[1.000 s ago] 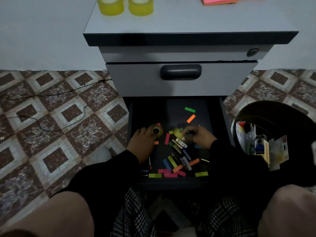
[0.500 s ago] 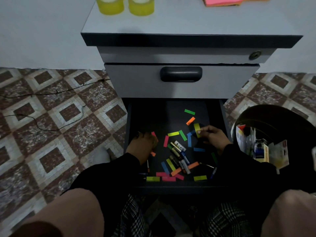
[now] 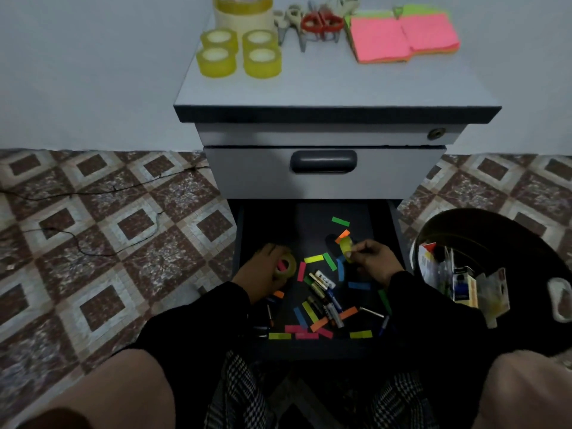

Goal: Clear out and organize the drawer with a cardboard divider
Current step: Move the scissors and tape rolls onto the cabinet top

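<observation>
Head view of the open bottom drawer (image 3: 383, 212) of a grey pedestal cabinet (image 3: 322, 178), with both hands working inside it. The left hand (image 3: 263, 274) curls round a small roll of clear tape (image 3: 286, 267), fingers over its outer rim, at the left of the drawer floor. The right hand (image 3: 374, 258) pinches a second small tape roll (image 3: 346, 246) between thumb and fingertips, held just above the floor toward the back right. Each grip is therefore closed on a roll; neither hand is free.

Judged from their look, the rolls are light, rigid rings with smooth, somewhat slippery sides; a hold across the rim, or one finger through the core, should be secure, and little force is called for.

Between and below the hands lie loose coloured paper flags (image 3: 313, 259), thin and flimsy and likely to need a fingernail or a sliding pinch to lift, and a cluster of batteries (image 3: 323, 280), denser and prone to roll. These lie just beside the hands, untouched.

On the cabinet's top surface (image 3: 433, 88) stand four similar tape rolls (image 3: 240, 55) in a group, with scissors (image 3: 322, 24) and a pink sticky-note pad (image 3: 405, 37) behind. A dark bin (image 3: 526, 243) of packaging stands on the tiled floor to the right. No cardboard divider is visible; emptying appears to be the step in hand.
</observation>
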Action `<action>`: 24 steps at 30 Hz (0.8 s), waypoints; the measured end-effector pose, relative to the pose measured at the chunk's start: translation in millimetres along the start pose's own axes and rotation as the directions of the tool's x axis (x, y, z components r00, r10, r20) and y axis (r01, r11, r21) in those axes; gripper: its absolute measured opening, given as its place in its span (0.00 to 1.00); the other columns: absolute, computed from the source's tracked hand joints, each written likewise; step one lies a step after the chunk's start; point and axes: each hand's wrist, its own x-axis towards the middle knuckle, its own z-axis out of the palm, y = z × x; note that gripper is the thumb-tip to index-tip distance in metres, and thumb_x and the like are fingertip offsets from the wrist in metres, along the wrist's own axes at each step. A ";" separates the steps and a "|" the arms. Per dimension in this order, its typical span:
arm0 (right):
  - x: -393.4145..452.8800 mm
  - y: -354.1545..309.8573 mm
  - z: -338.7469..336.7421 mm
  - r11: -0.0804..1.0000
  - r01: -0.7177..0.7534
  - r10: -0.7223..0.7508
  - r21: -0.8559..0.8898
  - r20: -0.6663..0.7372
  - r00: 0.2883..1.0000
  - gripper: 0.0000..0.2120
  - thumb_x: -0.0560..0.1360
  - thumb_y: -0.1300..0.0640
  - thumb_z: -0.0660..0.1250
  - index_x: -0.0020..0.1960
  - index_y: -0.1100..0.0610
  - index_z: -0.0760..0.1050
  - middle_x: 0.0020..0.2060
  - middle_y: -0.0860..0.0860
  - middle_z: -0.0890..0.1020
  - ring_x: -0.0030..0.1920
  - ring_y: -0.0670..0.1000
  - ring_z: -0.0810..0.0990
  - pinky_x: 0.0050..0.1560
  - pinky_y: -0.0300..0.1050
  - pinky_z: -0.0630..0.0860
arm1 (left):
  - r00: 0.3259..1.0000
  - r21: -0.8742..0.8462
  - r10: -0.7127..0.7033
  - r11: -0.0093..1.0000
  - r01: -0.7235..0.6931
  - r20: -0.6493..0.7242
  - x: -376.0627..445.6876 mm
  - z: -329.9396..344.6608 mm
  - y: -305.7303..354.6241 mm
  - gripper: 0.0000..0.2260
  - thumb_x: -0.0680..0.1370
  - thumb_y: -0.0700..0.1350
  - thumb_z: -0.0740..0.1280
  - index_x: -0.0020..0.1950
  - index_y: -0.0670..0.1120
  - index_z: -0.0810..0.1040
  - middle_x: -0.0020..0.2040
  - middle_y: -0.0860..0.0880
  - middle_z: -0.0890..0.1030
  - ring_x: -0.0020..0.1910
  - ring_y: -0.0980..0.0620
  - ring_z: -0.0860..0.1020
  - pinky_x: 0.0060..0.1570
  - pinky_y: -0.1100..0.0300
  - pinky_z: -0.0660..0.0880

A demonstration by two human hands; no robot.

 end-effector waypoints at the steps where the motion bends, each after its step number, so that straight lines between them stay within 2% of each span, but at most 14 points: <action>1: -4.5 -8.8 -0.2 0.998 0.041 -0.040 -0.053 0.021 0.999 0.13 0.73 0.68 0.67 0.34 0.55 0.69 0.32 0.51 0.75 0.28 0.40 0.75 0.35 0.34 0.69 | 1.000 -0.032 0.013 0.999 -0.014 -0.025 -3.4 -8.7 3.9 0.29 0.71 0.41 0.72 0.70 0.44 0.66 0.67 0.44 0.66 0.65 0.45 0.70 0.63 0.60 0.66; 3: -14.2 -26.9 -1.0 0.986 0.103 -0.094 -0.134 0.072 0.993 0.14 0.73 0.67 0.68 0.34 0.54 0.70 0.32 0.49 0.76 0.28 0.38 0.75 0.37 0.35 0.69 | 0.996 -0.075 0.034 0.996 -0.040 -0.085 -10.9 -24.9 11.4 0.28 0.71 0.41 0.72 0.69 0.44 0.67 0.67 0.44 0.66 0.64 0.45 0.70 0.60 0.64 0.65; 7: -34.0 -70.3 -3.7 0.937 0.242 -0.224 -0.251 0.100 0.969 0.14 0.70 0.65 0.70 0.34 0.49 0.71 0.41 0.53 0.78 0.44 0.52 0.77 0.48 0.46 0.74 | 0.986 -0.099 0.033 0.994 -0.050 -0.162 -25.4 -61.1 26.2 0.29 0.72 0.42 0.72 0.71 0.46 0.65 0.64 0.44 0.70 0.63 0.45 0.71 0.59 0.62 0.66; 9: -46.0 -93.2 -5.0 0.912 0.290 -0.266 -0.291 0.121 0.956 0.12 0.70 0.63 0.70 0.35 0.50 0.72 0.44 0.54 0.77 0.46 0.53 0.77 0.49 0.49 0.76 | 0.980 -0.097 0.044 0.993 -0.064 -0.192 -32.4 -77.8 32.7 0.29 0.72 0.43 0.71 0.71 0.47 0.64 0.63 0.44 0.71 0.62 0.46 0.72 0.57 0.62 0.66; 11: -61.1 -116.8 -6.1 0.878 0.340 -0.305 -0.337 0.152 0.940 0.08 0.72 0.63 0.70 0.39 0.53 0.72 0.44 0.53 0.76 0.46 0.52 0.76 0.46 0.46 0.74 | 0.969 -0.093 0.071 0.991 -0.095 -0.235 -41.8 -99.4 40.7 0.29 0.73 0.43 0.71 0.71 0.47 0.63 0.64 0.43 0.71 0.62 0.45 0.72 0.58 0.61 0.67; 13: -71.9 -140.3 -7.2 0.841 0.396 -0.367 -0.370 0.149 0.918 0.07 0.72 0.62 0.69 0.41 0.53 0.72 0.46 0.52 0.76 0.47 0.52 0.77 0.48 0.43 0.73 | 0.953 -0.114 0.088 0.986 -0.125 -0.290 -49.8 -121.9 49.4 0.30 0.72 0.42 0.71 0.71 0.45 0.63 0.65 0.43 0.71 0.64 0.45 0.71 0.60 0.60 0.67; 17: -94.2 -187.0 -6.0 0.793 0.468 -0.457 -0.391 0.127 0.880 0.10 0.71 0.62 0.70 0.37 0.51 0.71 0.42 0.53 0.77 0.45 0.54 0.77 0.43 0.39 0.69 | 0.910 -0.121 0.106 0.978 -0.167 -0.401 -64.6 -163.4 63.3 0.26 0.72 0.42 0.71 0.68 0.38 0.67 0.64 0.40 0.72 0.63 0.44 0.72 0.57 0.68 0.64; 20: -104.2 -219.1 -2.3 0.752 0.527 -0.525 -0.396 0.125 0.842 0.08 0.71 0.61 0.71 0.40 0.53 0.73 0.48 0.57 0.79 0.50 0.58 0.79 0.47 0.43 0.72 | 0.876 -0.099 0.117 0.978 -0.183 -0.467 -69.7 -189.4 67.1 0.29 0.70 0.49 0.67 0.67 0.35 0.69 0.63 0.38 0.73 0.63 0.43 0.72 0.59 0.70 0.61; 22: -107.5 -237.8 0.4 0.719 0.555 -0.563 -0.419 0.118 0.818 0.05 0.71 0.60 0.71 0.45 0.56 0.76 0.52 0.57 0.77 0.53 0.57 0.78 0.49 0.43 0.72 | 0.853 -0.058 0.141 0.979 -0.196 -0.502 -70.3 -205.4 69.4 0.30 0.70 0.51 0.64 0.68 0.37 0.68 0.64 0.39 0.72 0.64 0.44 0.71 0.60 0.68 0.63; 24: -108.4 -256.7 4.4 0.687 0.576 -0.595 -0.444 0.111 0.796 0.08 0.72 0.59 0.70 0.50 0.60 0.77 0.52 0.56 0.76 0.54 0.57 0.77 0.48 0.40 0.69 | 0.833 -0.024 0.153 0.980 -0.196 -0.531 -71.0 -221.2 72.4 0.30 0.72 0.50 0.64 0.71 0.39 0.66 0.65 0.41 0.70 0.64 0.45 0.71 0.61 0.60 0.68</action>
